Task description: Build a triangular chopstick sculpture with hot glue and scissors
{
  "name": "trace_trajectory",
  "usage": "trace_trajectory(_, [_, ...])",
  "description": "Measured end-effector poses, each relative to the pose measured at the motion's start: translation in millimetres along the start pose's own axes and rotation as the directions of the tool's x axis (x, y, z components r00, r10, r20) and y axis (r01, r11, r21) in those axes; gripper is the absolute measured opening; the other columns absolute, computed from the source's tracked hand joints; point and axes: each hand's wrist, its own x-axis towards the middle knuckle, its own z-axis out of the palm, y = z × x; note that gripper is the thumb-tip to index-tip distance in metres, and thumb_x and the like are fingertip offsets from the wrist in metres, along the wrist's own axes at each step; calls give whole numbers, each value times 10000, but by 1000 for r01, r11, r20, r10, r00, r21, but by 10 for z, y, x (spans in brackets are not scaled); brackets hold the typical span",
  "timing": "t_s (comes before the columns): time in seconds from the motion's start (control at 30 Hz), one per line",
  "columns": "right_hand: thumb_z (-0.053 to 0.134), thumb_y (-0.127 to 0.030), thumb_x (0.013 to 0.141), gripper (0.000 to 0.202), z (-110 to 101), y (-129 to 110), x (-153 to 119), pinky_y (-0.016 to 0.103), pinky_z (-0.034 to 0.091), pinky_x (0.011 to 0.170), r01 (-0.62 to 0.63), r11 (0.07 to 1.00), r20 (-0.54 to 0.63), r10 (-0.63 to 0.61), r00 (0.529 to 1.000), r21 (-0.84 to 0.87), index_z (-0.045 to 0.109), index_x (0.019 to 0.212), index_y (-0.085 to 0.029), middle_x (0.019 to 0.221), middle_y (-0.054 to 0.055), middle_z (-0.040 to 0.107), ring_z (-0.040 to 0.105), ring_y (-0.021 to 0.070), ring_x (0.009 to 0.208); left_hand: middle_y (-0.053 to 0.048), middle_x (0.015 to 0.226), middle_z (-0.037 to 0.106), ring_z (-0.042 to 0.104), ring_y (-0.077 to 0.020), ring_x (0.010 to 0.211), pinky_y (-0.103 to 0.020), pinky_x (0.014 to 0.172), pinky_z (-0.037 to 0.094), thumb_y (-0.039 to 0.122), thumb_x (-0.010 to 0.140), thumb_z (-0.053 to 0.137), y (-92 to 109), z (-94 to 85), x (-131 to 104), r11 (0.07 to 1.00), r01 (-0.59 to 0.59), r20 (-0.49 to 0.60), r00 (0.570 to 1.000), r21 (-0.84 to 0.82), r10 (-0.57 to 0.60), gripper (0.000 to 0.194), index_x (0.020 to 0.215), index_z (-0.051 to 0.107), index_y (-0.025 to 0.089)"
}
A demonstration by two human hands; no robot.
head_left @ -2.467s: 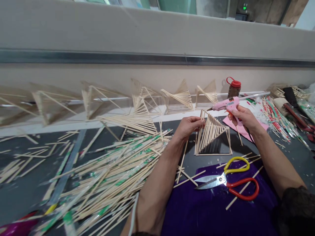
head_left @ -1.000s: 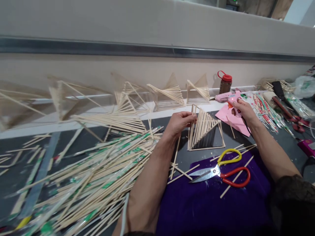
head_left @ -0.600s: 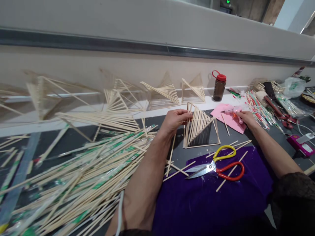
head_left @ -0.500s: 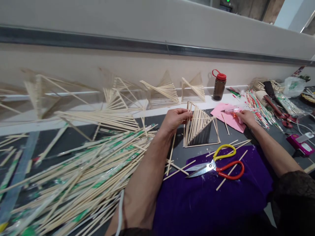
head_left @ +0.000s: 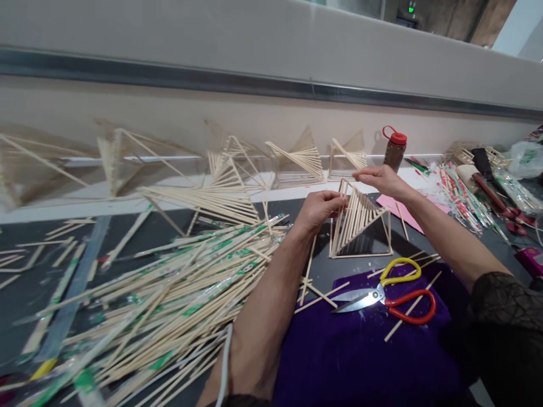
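My left hand (head_left: 320,210) pinches the upper left edge of a small twisted frame of wooden sticks (head_left: 360,217), which stands on the dark table. Above the frame's top right side is my right hand (head_left: 379,180), its fingers stretched out toward the top corner. I see nothing held in it, and whether it touches the frame I cannot tell. Scissors (head_left: 379,295) with one yellow and one red handle lie on a purple cloth (head_left: 360,362) in front. Loose sticks (head_left: 322,295) are beside them, and pink paper (head_left: 388,202) lies partly under my right forearm.
A large heap of wooden sticks and wrappers (head_left: 169,299) covers the left of the table. Several finished stick frames (head_left: 297,158) line the wall. A brown bottle with a red cap (head_left: 395,148) stands behind my right hand; wrapped sticks (head_left: 460,195) lie at right.
My right hand has moved left from the pink paper to above the frame, leaving the small item it was at. My left hand keeps its pinch. The view has turned slightly left.
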Motion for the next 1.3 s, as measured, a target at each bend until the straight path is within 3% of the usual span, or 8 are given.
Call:
trace_trajectory(0.13, [641, -413, 803, 256, 112, 8, 124, 309, 465, 818, -25, 993, 83, 16, 996, 114, 765, 821, -190, 854, 24, 729, 615, 151, 816, -30, 615, 668, 574, -131, 574, -257, 572, 427, 384, 498, 811, -4, 1, -3, 1000, 0, 3, 1000, -18, 0, 313, 668, 707, 142])
trace_trajectory(0.3, [689, -451, 748, 275, 156, 0, 126, 287, 437, 748, -36, 978, 105, 15, 994, 206, 740, 728, -181, 721, 4, 677, 560, 122, 711, -32, 618, 669, 568, -126, 570, -250, 558, 414, 380, 510, 799, -3, 1, -1, 1000, 0, 12, 1000, -16, 1, 309, 674, 704, 136])
trace_trajectory(0.83, [716, -364, 730, 189, 214, 4, 154, 281, 441, 722, -92, 976, 62, 81, 995, 198, 748, 733, -178, 711, 7, 667, 549, 115, 695, -23, 599, 647, 555, -121, 554, -262, 567, 417, 376, 553, 764, -9, 5, 0, 999, -39, 29, 999, 12, 38, 279, 679, 698, 136])
trace_trajectory(1.3, [725, -408, 681, 233, 205, 0, 159, 288, 431, 730, -108, 967, 69, 94, 993, 230, 735, 695, -176, 691, 13, 671, 545, 123, 688, -18, 593, 652, 565, -123, 560, -256, 573, 431, 337, 551, 770, -2, 6, -9, 1000, -30, 21, 999, -7, 31, 252, 681, 699, 133])
